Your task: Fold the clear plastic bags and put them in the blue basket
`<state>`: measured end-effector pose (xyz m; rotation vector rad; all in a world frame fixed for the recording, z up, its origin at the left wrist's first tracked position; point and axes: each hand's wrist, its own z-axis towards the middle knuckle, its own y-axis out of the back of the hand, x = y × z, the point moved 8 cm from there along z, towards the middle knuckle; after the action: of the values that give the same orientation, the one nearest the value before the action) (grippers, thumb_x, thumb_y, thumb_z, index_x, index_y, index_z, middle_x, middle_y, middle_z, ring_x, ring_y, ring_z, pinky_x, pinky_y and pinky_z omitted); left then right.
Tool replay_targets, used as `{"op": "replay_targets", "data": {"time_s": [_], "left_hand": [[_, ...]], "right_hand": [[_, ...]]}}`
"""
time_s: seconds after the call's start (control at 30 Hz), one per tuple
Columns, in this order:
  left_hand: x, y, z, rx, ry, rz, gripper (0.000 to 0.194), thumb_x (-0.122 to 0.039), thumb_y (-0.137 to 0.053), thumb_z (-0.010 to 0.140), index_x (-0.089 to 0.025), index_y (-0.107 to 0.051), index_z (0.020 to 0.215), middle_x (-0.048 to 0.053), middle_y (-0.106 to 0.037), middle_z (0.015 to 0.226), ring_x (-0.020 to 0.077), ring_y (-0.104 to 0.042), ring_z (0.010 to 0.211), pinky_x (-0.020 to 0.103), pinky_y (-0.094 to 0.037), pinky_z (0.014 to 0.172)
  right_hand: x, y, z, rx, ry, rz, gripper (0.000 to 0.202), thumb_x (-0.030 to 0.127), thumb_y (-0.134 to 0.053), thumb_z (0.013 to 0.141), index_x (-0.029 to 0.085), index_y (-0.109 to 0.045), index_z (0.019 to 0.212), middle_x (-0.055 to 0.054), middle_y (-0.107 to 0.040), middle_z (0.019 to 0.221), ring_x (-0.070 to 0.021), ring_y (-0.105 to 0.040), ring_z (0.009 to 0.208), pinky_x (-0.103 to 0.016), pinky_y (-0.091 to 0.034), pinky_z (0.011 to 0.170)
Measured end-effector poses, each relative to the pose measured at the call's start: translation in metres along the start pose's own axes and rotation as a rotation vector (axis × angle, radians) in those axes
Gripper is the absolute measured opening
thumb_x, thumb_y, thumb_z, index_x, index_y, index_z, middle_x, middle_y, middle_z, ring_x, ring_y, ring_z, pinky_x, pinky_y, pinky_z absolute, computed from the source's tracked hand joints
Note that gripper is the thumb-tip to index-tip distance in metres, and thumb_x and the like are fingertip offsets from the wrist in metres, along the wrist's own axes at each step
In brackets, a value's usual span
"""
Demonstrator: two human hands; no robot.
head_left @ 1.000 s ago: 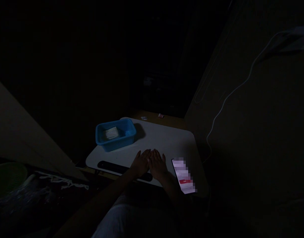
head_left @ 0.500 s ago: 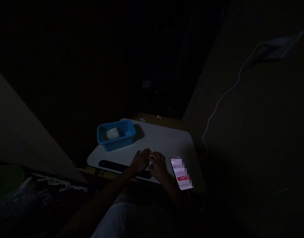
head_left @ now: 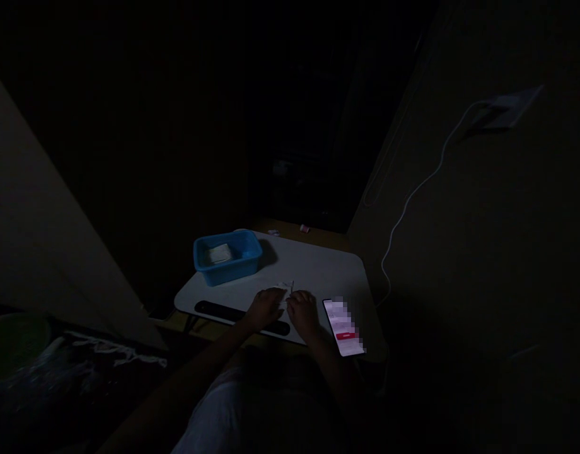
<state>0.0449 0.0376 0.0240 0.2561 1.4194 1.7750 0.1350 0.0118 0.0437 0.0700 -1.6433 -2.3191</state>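
On the white table (head_left: pixel 318 261), a small crumpled white piece (head_left: pixel 286 290) lies between my two hands. My left hand (head_left: pixel 265 308) is at its left side, fingers curled in toward it. From the right, my right hand (head_left: pixel 302 313) touches its edge with bent fingers pressed together. Dim light hides the fingertips and the exact shape of the white piece. A phone with a lit screen (head_left: pixel 343 328) lies to the right of my right hand. Behind my left hand stands a blue basin (head_left: pixel 228 271) with a pale block-like thing (head_left: pixel 219 253) inside.
A long black slot (head_left: pixel 219 311) runs along the table's near edge. Beyond the far edge lie a small red and white item (head_left: pixel 304 229) and a whitish scrap (head_left: pixel 273 232). A white cable (head_left: pixel 403 211) hangs down the right wall from an outlet.
My fingers, flatter and more spread before, are now drawn in and curled. More of the white piece shows between and beyond my hands. The camera view has shifted slightly.
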Motion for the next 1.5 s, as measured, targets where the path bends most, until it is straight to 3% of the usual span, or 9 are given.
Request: {"op": "replay_targets", "data": {"time_s": [0.13, 0.33, 0.43, 0.53, 0.63, 0.73, 0.87, 1.1, 1.5], "left_hand": [[0.004, 0.012, 0.009, -0.063, 0.083, -0.058, 0.030, -0.020, -0.047, 0.073, -0.015, -0.058, 0.100, 0.009, -0.061, 0.102, 0.0208, -0.054, 0.098, 0.037, -0.037, 0.089], [0.029, 0.032, 0.022, -0.225, 0.373, -0.565, 0.021, -0.030, -0.047, 0.071, -0.013, -0.059, 0.073, 0.003, -0.063, 0.069, 0.0157, -0.058, 0.064, 0.025, -0.045, 0.059], [0.040, 0.026, 0.023, -0.291, 0.519, -0.823, 0.022, -0.035, -0.052, 0.065, -0.013, -0.053, 0.063, -0.001, -0.055, 0.054, 0.0120, -0.051, 0.049, 0.021, -0.040, 0.045], [0.042, 0.013, 0.024, -0.264, 0.542, -0.933, 0.022, -0.035, -0.054, 0.064, -0.013, -0.052, 0.065, -0.002, -0.052, 0.052, 0.0102, -0.049, 0.046, 0.020, -0.038, 0.042], [0.045, 0.011, 0.020, -0.269, 0.515, -0.791, 0.029, -0.030, -0.054, 0.066, -0.013, -0.054, 0.090, -0.001, -0.057, 0.061, 0.0122, -0.054, 0.053, 0.023, -0.044, 0.049], [0.033, 0.019, 0.021, -0.260, 0.318, -0.444, 0.042, -0.025, -0.051, 0.072, -0.015, -0.047, 0.113, 0.008, -0.062, 0.094, 0.0178, -0.058, 0.084, 0.032, -0.047, 0.073], [0.003, 0.010, 0.024, -0.079, 0.045, -0.049, 0.041, -0.020, -0.038, 0.081, -0.014, -0.043, 0.121, 0.012, -0.047, 0.124, 0.0209, -0.040, 0.116, 0.039, -0.033, 0.095], [-0.006, -0.015, 0.017, 0.175, 0.106, 0.182, 0.052, -0.018, -0.037, 0.078, -0.010, -0.032, 0.129, 0.013, -0.032, 0.135, 0.0225, -0.026, 0.126, 0.047, -0.021, 0.100], [-0.001, -0.022, 0.012, 0.201, 0.090, 0.236, 0.054, -0.023, -0.033, 0.080, -0.014, -0.027, 0.132, 0.010, -0.027, 0.138, 0.0213, -0.022, 0.127, 0.047, -0.017, 0.101]], "right_hand": [[-0.005, 0.015, 0.004, -0.076, -0.037, 0.059, 0.020, 0.020, -0.042, 0.081, 0.022, -0.061, 0.086, -0.002, -0.061, 0.098, -0.0146, -0.048, 0.098, -0.029, -0.030, 0.088], [-0.024, 0.032, 0.010, -0.106, -0.239, 0.392, 0.030, 0.026, -0.031, 0.085, 0.022, -0.056, 0.102, -0.002, -0.063, 0.097, -0.0129, -0.056, 0.088, -0.023, -0.041, 0.075], [-0.025, 0.022, 0.016, -0.084, -0.308, 0.542, 0.035, 0.025, -0.033, 0.083, 0.017, -0.048, 0.114, -0.004, -0.063, 0.096, -0.0125, -0.058, 0.082, -0.021, -0.045, 0.068], [-0.027, 0.003, 0.020, -0.021, -0.355, 0.579, 0.042, 0.020, -0.037, 0.078, 0.014, -0.043, 0.120, -0.004, -0.064, 0.085, -0.0130, -0.059, 0.073, -0.022, -0.047, 0.063], [-0.034, -0.006, 0.019, -0.057, -0.367, 0.509, 0.049, 0.015, -0.038, 0.074, 0.013, -0.039, 0.123, -0.007, -0.063, 0.094, -0.0150, -0.059, 0.082, -0.026, -0.047, 0.072], [-0.037, -0.003, 0.015, -0.101, -0.309, 0.267, 0.051, 0.013, -0.040, 0.072, 0.009, -0.041, 0.123, -0.013, -0.054, 0.115, -0.0197, -0.048, 0.106, -0.032, -0.038, 0.089], [-0.018, -0.009, 0.011, 0.010, -0.109, 0.091, 0.047, 0.019, -0.033, 0.081, 0.008, -0.037, 0.127, -0.012, -0.041, 0.130, -0.0205, -0.031, 0.122, -0.035, -0.025, 0.100], [0.004, -0.026, 0.005, 0.169, -0.031, -0.008, 0.051, 0.035, -0.014, 0.089, 0.012, -0.025, 0.133, -0.008, -0.023, 0.140, -0.0175, -0.013, 0.130, -0.044, -0.008, 0.103], [0.005, -0.026, 0.004, 0.218, -0.053, -0.015, 0.054, 0.040, -0.012, 0.089, 0.012, -0.022, 0.134, -0.009, -0.021, 0.140, -0.0178, -0.015, 0.129, -0.044, -0.009, 0.102]]}}
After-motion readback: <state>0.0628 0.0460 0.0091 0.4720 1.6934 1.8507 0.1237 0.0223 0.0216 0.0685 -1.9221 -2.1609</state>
